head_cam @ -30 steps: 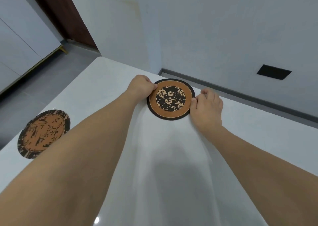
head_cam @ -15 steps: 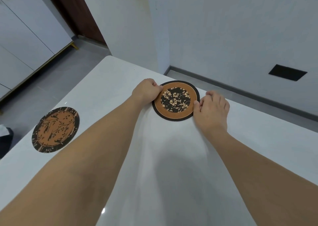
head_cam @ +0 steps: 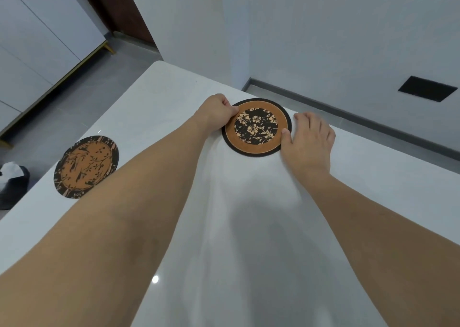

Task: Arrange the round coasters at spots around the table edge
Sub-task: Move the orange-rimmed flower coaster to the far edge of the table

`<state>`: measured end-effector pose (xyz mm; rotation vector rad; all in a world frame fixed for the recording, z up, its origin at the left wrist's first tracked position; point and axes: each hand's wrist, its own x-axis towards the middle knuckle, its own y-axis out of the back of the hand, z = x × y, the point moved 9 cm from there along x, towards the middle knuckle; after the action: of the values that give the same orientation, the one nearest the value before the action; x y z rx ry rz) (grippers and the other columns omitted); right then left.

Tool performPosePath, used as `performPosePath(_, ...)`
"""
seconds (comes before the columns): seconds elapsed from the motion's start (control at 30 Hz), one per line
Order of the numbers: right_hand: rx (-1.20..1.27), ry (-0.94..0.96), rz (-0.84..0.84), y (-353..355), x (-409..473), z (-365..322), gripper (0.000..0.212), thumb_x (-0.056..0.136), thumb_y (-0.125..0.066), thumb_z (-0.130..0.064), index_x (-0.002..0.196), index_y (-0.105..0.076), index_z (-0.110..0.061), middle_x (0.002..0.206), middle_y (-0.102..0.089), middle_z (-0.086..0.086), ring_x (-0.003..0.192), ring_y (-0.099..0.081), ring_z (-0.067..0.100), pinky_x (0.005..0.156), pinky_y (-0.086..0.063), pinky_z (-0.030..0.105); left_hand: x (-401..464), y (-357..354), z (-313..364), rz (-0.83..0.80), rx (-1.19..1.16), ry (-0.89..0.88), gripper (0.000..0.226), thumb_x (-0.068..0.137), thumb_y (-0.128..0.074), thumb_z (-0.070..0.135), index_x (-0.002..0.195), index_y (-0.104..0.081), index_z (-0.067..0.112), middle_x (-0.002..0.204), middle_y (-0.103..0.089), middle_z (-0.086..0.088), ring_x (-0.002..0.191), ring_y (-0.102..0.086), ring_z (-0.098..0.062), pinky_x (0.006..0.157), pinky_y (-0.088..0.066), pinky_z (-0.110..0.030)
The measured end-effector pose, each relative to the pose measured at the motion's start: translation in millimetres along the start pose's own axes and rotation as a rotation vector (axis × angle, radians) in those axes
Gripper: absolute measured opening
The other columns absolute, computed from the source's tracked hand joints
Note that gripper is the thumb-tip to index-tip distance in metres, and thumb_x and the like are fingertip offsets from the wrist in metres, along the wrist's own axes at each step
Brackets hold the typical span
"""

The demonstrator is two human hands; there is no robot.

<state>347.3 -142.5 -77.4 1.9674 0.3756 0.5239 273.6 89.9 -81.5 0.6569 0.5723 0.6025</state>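
Both arms stretched across a white worktop point(head_cam: 249, 227), left hand point(head_cam: 217, 114) curled, fingertips pinching the floral coaster point(head_cam: 256, 127) near the far edge, right hand point(head_cam: 308, 140) loosely open, thumb touching its rim, second coaster point(head_cam: 86, 166) flat by the left edge, two coasters in all

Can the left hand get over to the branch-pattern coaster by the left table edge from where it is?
Probably yes: the left hand only pinches the flower coaster, and bare table lies between it and the branch coaster.
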Motion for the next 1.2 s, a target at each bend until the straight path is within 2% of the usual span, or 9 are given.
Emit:
performPosePath(0.07, -0.024, 0.01, -0.023, -2, 1, -1, 0.039, 0.093, -0.042, -0.037, 0.125, -0.051, -0.017, 0.136, -0.046, 0.005, 0.128, -0.035, 0.028, 0.107, -0.023, 0.044, -4, 0, 1, 0.011, 0.034, 0.005, 0.024, 0.089, -0.06, 0.035, 0.074, -0.046, 0.022, 0.088, -0.063, -0.001, 0.094, -0.062, -0.026, 0.091, -0.05, -0.043)
performPosePath(0.13, -0.024, 0.007, -0.029, -3, 1, 0, 0.038, 0.093, -0.041, -0.037, 0.125, -0.053, -0.019, 0.137, -0.046, 0.005, 0.129, -0.034, 0.028, 0.107, -0.022, 0.044, -5, -1, 2, 0.012, 0.041, 0.005, 0.024, 0.09, -0.06, 0.035, 0.075, -0.046, 0.022, 0.089, -0.064, -0.001, 0.099, -0.063, -0.027, 0.095, -0.048, -0.047)
performPosePath(0.23, -0.017, 0.004, -0.031, -2, 1, 0, 0.037, 0.094, -0.042, -0.036, 0.125, -0.053, -0.021, 0.138, -0.046, 0.004, 0.13, -0.034, 0.027, 0.108, -0.022, 0.044, -2, -1, 0, -0.003, 0.019, 0.021, 0.024, 0.089, -0.062, 0.034, 0.074, -0.048, 0.021, 0.086, -0.064, -0.001, 0.093, -0.063, -0.026, 0.092, -0.05, -0.043)
performPosePath(0.33, -0.012, 0.007, -0.033, -1, 1, -1, 0.037, 0.094, -0.042, -0.036, 0.126, -0.053, -0.021, 0.138, -0.046, 0.004, 0.13, -0.033, 0.027, 0.108, -0.022, 0.044, -1, -1, -1, -0.009, -0.014, 0.032, 0.025, 0.089, -0.064, 0.032, 0.073, -0.049, 0.021, 0.081, -0.062, 0.001, 0.084, -0.06, -0.021, 0.078, -0.049, -0.035)
performPosePath(0.5, -0.009, 0.008, -0.035, 0, 0, -1, 0.037, 0.095, -0.042, -0.036, 0.127, -0.053, -0.022, 0.139, -0.045, 0.004, 0.13, -0.033, 0.026, 0.109, -0.021, 0.044, 1, -2, -3, -0.007, 0.003, 0.042, 0.022, 0.089, -0.062, 0.035, 0.077, -0.05, 0.021, 0.09, -0.068, -0.003, 0.097, -0.065, -0.026, 0.095, -0.05, -0.047)
performPosePath(0.9, -0.005, -0.001, -0.031, -1, 0, 0, 0.037, 0.094, -0.043, -0.036, 0.127, -0.053, -0.022, 0.138, -0.046, 0.003, 0.13, -0.033, 0.026, 0.108, -0.021, 0.043, 1, -5, -5, 0.019, 0.007, 0.048, 0.026, 0.088, -0.06, 0.037, 0.071, -0.046, 0.023, 0.088, -0.066, -0.002, 0.099, -0.064, -0.029, 0.098, -0.047, -0.05)
performPosePath(1.03, -0.002, -0.004, -0.026, -1, 0, -1, 0.037, 0.093, -0.043, -0.036, 0.126, -0.054, -0.023, 0.136, -0.047, 0.003, 0.129, -0.033, 0.026, 0.108, -0.021, 0.043, 0, -3, -5, 0.098, 0.14, 0.026, 0.024, 0.089, -0.055, 0.043, 0.075, -0.046, 0.026, 0.088, -0.065, 0.005, 0.095, -0.061, -0.023, 0.095, -0.041, -0.04)
performPosePath(1.13, 0.011, -0.006, -0.03, -1, 0, 0, 0.037, 0.093, -0.044, -0.036, 0.126, -0.054, -0.023, 0.137, -0.047, 0.002, 0.13, -0.032, 0.025, 0.109, -0.02, 0.043, -2, -4, -1, 0.177, 0.237, -0.038, 0.018, 0.091, -0.049, 0.04, 0.079, -0.048, 0.026, 0.093, -0.063, 0.003, 0.094, -0.056, -0.025, 0.086, -0.035, -0.039)
performPosePath(1.2, 0.014, -0.006, -0.025, 0, 1, 0, 0.037, 0.093, -0.044, -0.036, 0.126, -0.054, -0.023, 0.136, -0.047, 0.002, 0.129, -0.033, 0.025, 0.108, -0.021, 0.043, -10, -6, 2, 0.29, 0.316, -0.119, 0.018, 0.092, -0.046, 0.036, 0.088, -0.052, 0.02, 0.096, -0.059, -0.002, 0.094, -0.053, -0.028, 0.081, -0.032, -0.038)
